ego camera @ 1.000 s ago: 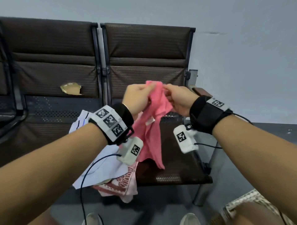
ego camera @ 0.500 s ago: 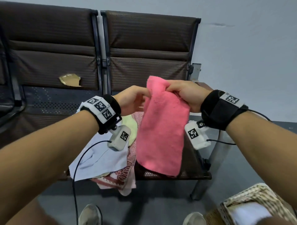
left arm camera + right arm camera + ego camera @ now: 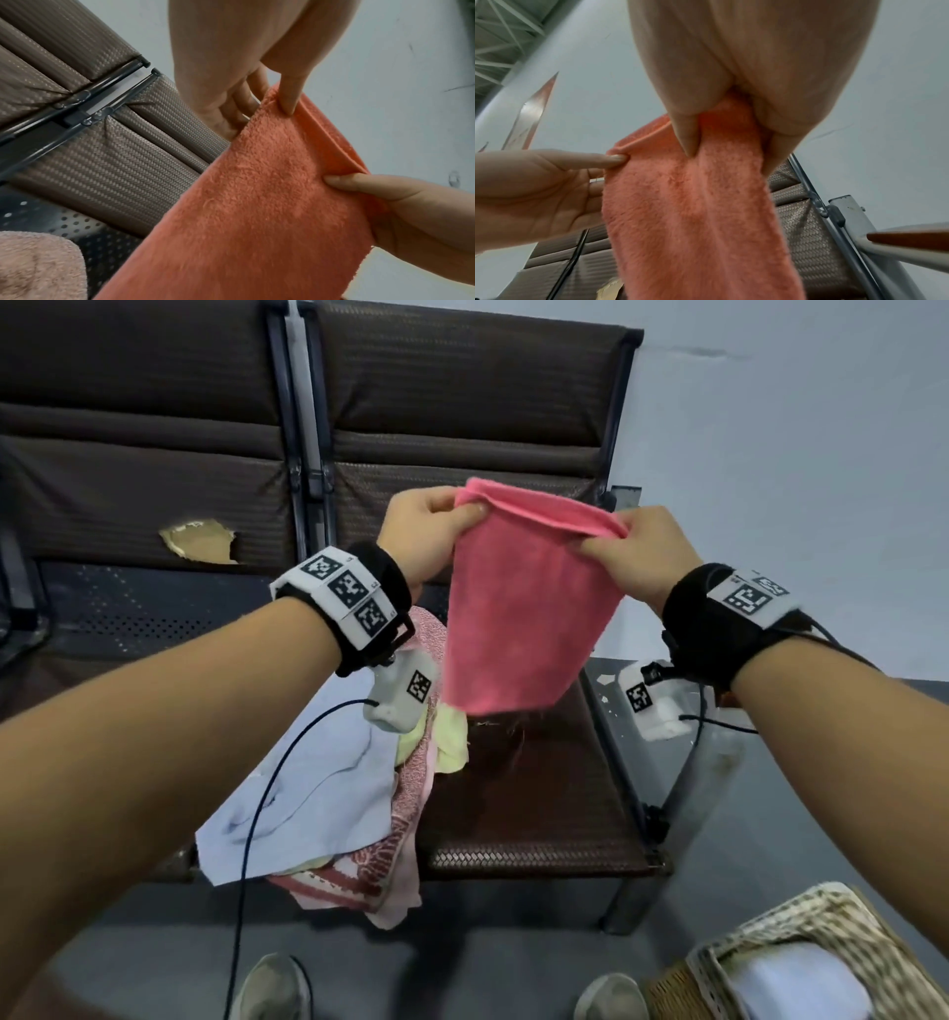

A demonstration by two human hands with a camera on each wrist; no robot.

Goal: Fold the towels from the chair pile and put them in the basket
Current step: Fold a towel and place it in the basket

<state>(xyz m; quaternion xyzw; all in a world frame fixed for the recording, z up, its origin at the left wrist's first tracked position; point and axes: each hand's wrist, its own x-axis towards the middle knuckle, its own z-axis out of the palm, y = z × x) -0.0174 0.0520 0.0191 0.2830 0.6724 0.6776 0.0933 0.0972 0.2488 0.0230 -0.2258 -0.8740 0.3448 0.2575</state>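
Observation:
A pink towel (image 3: 524, 608) hangs doubled over in the air above the right chair seat (image 3: 529, 814). My left hand (image 3: 436, 526) pinches its top left corner between thumb and fingers. At the top right corner, my right hand (image 3: 631, 552) pinches the fold. The left wrist view shows the towel (image 3: 257, 213) with my left thumb on its edge. Seen from the right wrist, the towel (image 3: 693, 203) runs out from between thumb and fingers. The pile of towels (image 3: 328, 793) lies on the left part of the seat. The wicker basket (image 3: 821, 932) stands on the floor at lower right.
Dark woven chair backs (image 3: 462, 403) stand against the pale wall. A light towel (image 3: 801, 983) lies inside the basket. My shoes (image 3: 272, 988) are on the grey floor in front of the seat. A torn patch (image 3: 200, 541) marks the left chair back.
The towel went from a bunched strip to a doubled flat panel. My hands moved apart along its top edge, and the view tilted down toward the basket.

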